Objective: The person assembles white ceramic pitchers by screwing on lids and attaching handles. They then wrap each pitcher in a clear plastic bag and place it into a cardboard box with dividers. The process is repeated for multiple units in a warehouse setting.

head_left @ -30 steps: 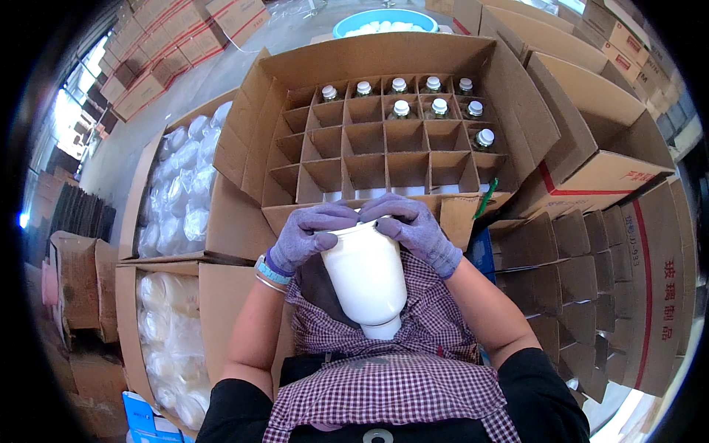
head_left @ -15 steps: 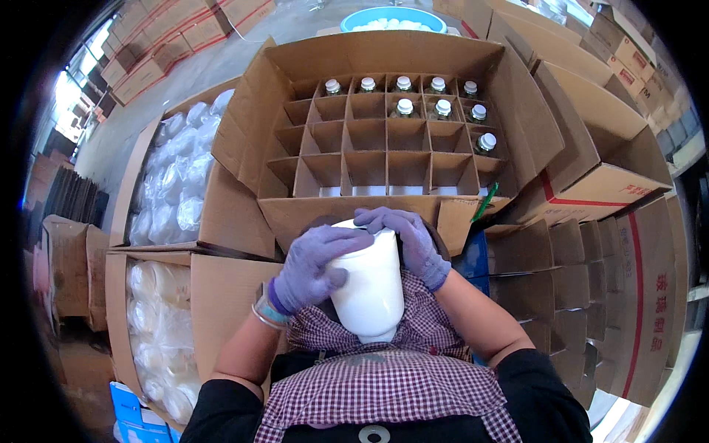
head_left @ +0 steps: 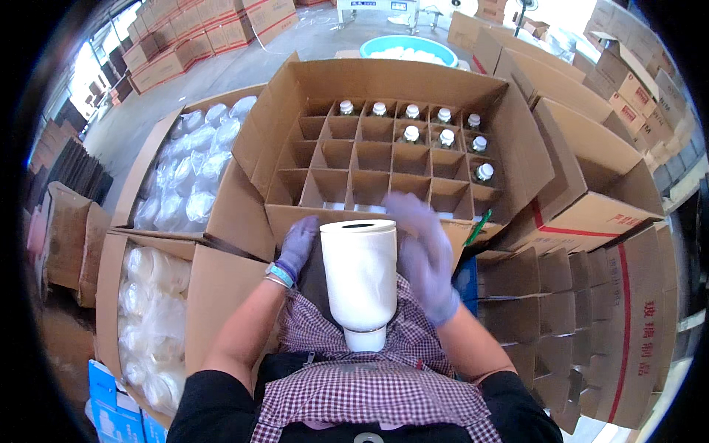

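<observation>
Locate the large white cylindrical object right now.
In the head view, the large white cylindrical object is below centre, between the left hand and right hand, with the divided carton directly beyond it.

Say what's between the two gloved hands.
In the head view, a white container, narrow end toward the checked apron, lies between the left hand and the blurred right hand.

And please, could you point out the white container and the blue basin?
White container (head_left: 360,280): head view, middle of its body.
Blue basin (head_left: 408,41): head view, inner wall at the far side.
</observation>
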The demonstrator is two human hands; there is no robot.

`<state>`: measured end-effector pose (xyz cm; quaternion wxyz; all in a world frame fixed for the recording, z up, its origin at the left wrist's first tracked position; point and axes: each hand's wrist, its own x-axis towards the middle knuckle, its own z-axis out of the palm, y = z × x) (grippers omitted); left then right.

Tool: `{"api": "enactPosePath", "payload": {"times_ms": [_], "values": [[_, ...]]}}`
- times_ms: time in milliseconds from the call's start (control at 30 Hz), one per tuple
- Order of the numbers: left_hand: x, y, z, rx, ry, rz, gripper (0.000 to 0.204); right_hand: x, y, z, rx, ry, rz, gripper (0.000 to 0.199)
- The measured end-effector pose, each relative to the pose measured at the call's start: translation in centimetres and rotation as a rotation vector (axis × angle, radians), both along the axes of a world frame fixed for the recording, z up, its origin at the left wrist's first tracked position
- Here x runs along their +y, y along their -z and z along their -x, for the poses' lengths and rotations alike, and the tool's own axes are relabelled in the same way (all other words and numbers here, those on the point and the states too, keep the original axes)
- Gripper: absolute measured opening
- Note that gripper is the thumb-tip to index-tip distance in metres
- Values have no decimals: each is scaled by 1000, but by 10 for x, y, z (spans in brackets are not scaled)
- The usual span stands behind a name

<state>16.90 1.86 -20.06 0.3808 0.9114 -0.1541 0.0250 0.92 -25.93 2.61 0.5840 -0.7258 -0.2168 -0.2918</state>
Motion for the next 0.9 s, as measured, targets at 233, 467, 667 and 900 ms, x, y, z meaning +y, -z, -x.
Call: {"api": "enactPosePath", "payload": {"times_ms": [233, 467, 667, 900], "values": [[-93, -108, 36, -350, 241, -139, 42, -35, -49, -20, 54, -569, 602, 27], [-98, -166, 149, 394, 768, 273, 47, 39, -93, 49, -162, -817, 929, 78], [-72, -178, 225, 224, 66, 525, 61, -45, 3, 16, 626, -356, 456, 67], [-15, -202, 170, 620, 692, 542, 90, 2, -83, 45, 109, -413, 1029, 98]]}}
